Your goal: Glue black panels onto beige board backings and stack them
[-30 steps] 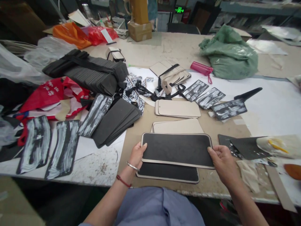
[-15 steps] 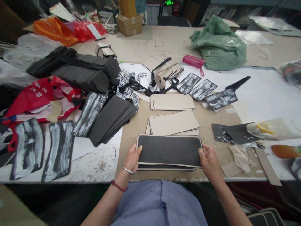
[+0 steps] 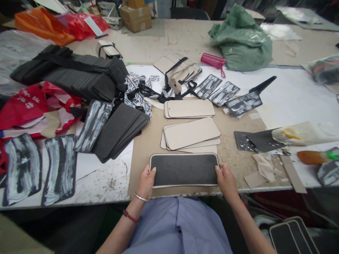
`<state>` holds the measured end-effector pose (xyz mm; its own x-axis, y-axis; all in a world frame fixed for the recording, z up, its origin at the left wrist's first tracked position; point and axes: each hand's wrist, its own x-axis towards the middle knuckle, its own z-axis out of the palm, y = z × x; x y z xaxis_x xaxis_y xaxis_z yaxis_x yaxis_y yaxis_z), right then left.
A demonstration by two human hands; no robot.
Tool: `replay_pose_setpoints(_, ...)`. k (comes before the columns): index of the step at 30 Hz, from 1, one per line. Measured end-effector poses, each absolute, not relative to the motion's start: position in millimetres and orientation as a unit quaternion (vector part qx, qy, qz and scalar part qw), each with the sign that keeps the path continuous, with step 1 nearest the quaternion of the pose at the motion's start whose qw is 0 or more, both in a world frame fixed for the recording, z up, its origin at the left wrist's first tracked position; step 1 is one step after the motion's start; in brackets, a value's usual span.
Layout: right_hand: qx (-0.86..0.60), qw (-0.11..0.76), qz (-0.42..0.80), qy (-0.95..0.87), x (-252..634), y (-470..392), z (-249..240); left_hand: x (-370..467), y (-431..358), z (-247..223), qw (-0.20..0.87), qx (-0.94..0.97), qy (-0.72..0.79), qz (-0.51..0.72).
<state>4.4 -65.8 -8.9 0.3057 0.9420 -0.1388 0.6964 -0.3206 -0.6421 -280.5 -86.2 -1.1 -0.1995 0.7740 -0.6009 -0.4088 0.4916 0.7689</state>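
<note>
A black rectangular panel with rounded corners and a pale beige border [image 3: 184, 170] lies level at the table's front edge. My left hand [image 3: 146, 181] grips its left end, thumb on top. At the opposite end my right hand [image 3: 225, 177] pinches it the same way. The fingers beneath the panel are hidden. Just behind it lies a fanned pile of beige panels [image 3: 192, 133], and farther back a neater beige stack [image 3: 191, 108]. To the left, several plain black panels [image 3: 118, 130] overlap, beside black panels smeared with white paste [image 3: 60, 168].
A long bundle of black pieces [image 3: 82, 72] is at the back left, by a red bag [image 3: 23, 106]. A green sack [image 3: 242, 42] and a pink pouch [image 3: 212, 60] stand at the back. On the right are a whitish container [image 3: 302, 134] and an amber bottle [image 3: 311, 157].
The held panel has come down over the similar piece that showed beneath its front edge. Both hands keep their grip. The camera view has shifted slightly.
</note>
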Motion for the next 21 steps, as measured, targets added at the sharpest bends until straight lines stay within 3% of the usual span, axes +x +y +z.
replay_pose_setpoints(13,-0.76,0.214,0.296,-0.537,12.4,-72.3,-17.4,-285.6,-89.5,-11.0,0.572,0.243,0.651,0.435)
replay_pose_setpoints(21,-0.754,0.168,0.222,-0.595,11.5,-65.5,-19.2,-289.4,-87.6,-18.5,0.567,0.255,0.66,0.421)
